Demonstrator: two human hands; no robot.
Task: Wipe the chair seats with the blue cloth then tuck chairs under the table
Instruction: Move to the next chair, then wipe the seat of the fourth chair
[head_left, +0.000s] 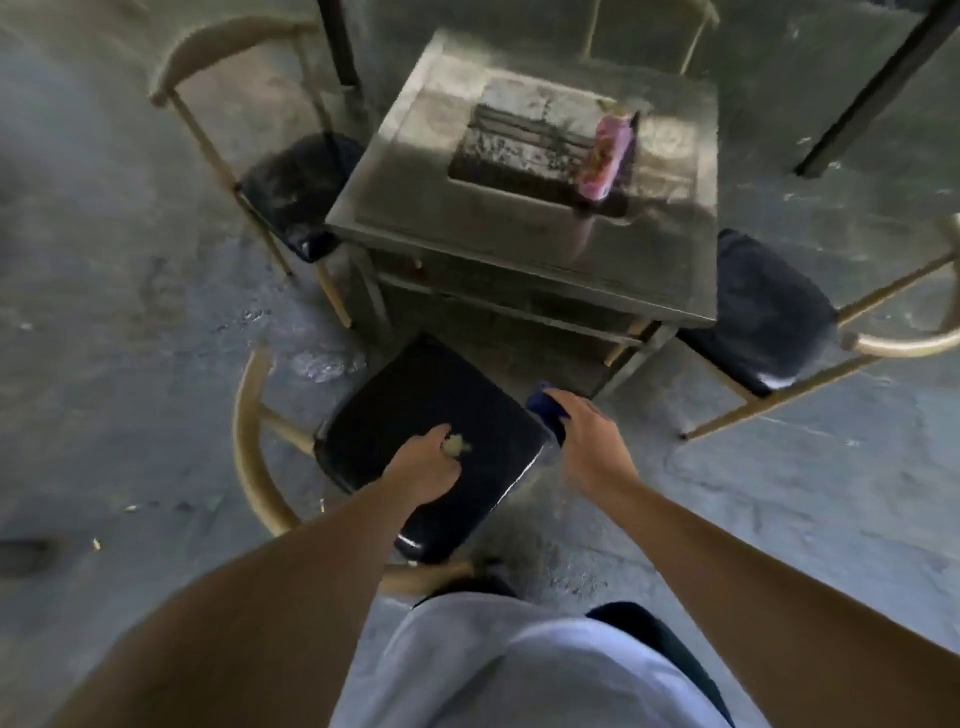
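I've got open floor (130, 291) left of the near chair (441, 415); table (530, 244) blocks straight ahead, side chairs flank it.

Dim, greyish light with soft motion blur throughout. Beyond both grips the bench top (519, 156) catches a pale sheen, and thin glare streaks edge the black chair seat (431, 441) under the left grip. Wide-angle bending curves the frame's edges; the forearms look oversized and unsharp.

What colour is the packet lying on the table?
Pink, with darker markings; the packet shows in the head view.
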